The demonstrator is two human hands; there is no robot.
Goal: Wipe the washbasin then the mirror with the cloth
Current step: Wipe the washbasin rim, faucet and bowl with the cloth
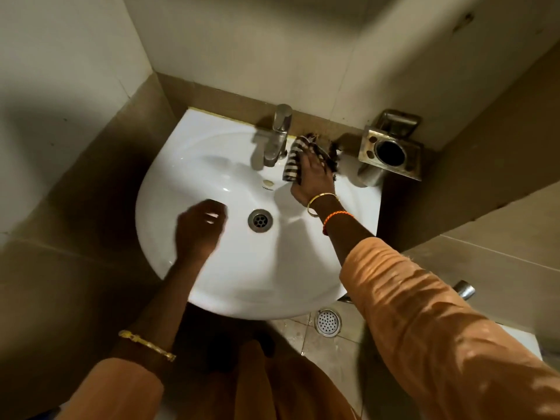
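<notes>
Right hand [312, 174] lay flat on the striped cloth [292, 160], fingers extended, pressing it onto the back ledge of the washbasin [212, 283], just right of the tap [274, 137]. Left hand [198, 227] hovered over the bowl, fingers loosely curled, holding nothing. My judgement: basin wipe in progress, mirror not yet begun; no mirror in view. To do this step well I would keep the palm flat, work round the tap base, then sweep down toward the drain [260, 220]. Bowl looked dry and held nothing that I could see. Wall-mounted metal holder [391, 153] beside the basin: its cup looked dark inside, contents not discernible.
</notes>
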